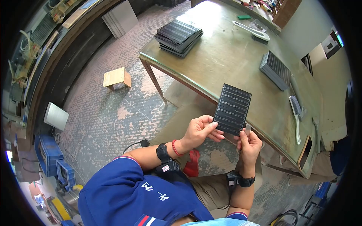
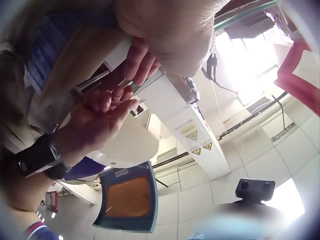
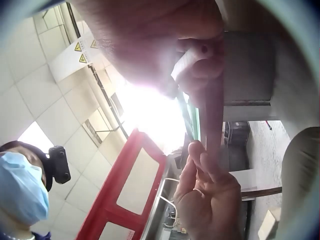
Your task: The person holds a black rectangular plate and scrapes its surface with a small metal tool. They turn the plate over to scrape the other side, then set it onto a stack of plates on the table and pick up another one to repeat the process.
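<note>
A black rectangular plate [image 1: 232, 109] with rows of small holes stands tilted above the table's near edge. My left hand [image 1: 200, 132] pinches its lower left corner, thumb on the face. At the lower right corner, my right hand [image 1: 249, 145] pinches a small flat metallic strip [image 1: 247, 129], its fingertips close to the plate. In the left wrist view the left hand [image 2: 172, 37] is large at the top, the right hand [image 2: 95, 122] below. The right wrist view has the right hand [image 3: 155, 40] above and the left hand [image 3: 207, 200] below; the plate is hard to make out there.
On the green table [image 1: 218, 56] are a stack of dark plates [image 1: 179, 35], a second stack [image 1: 275, 69], a white-handled brush [image 1: 296, 116] and another brush [image 1: 252, 32]. A wooden stool [image 1: 115, 77] and blue crates [image 1: 49, 152] are on the floor at the left.
</note>
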A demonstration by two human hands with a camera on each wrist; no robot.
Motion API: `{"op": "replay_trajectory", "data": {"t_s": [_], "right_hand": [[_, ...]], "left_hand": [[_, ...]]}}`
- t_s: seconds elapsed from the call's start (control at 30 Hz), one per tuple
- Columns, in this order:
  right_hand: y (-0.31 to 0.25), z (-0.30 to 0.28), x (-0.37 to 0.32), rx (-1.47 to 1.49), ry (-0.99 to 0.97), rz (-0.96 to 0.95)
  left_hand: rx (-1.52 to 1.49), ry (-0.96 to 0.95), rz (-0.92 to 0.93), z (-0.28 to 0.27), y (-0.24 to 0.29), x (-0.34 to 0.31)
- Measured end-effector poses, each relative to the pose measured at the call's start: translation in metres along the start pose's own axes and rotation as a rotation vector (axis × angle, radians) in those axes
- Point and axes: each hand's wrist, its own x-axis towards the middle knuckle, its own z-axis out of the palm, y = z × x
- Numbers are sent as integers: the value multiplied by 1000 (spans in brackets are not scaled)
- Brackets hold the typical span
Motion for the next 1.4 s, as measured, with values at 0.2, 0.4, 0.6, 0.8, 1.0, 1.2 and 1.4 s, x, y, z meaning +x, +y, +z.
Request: {"op": "replay_trajectory", "data": {"t_s": [0.2,0.4,0.6,0.8,1.0,1.2,1.4], "right_hand": [[3,1,1,65,12,-18],[2,0,0,45,10,-21],[2,1,0,57,29,-28],[-1,6,-3,-39,16,-56],[3,4,-2,-30,11,-64],[6,2,0,-522,126,-329],[-19,9,-6,-1234,7,-968]], "left_hand": [[52,-2,-15,-2,-2,0],[89,-10,-6,-2,-4,0],[66,-16,-1,-4,-7,1],[133,-11,0,-1,-5,2],[157,-49,36,-2,-8,3],[117,-76,52,0,-4,3],[182,-71,51,3,-1,2]]}}
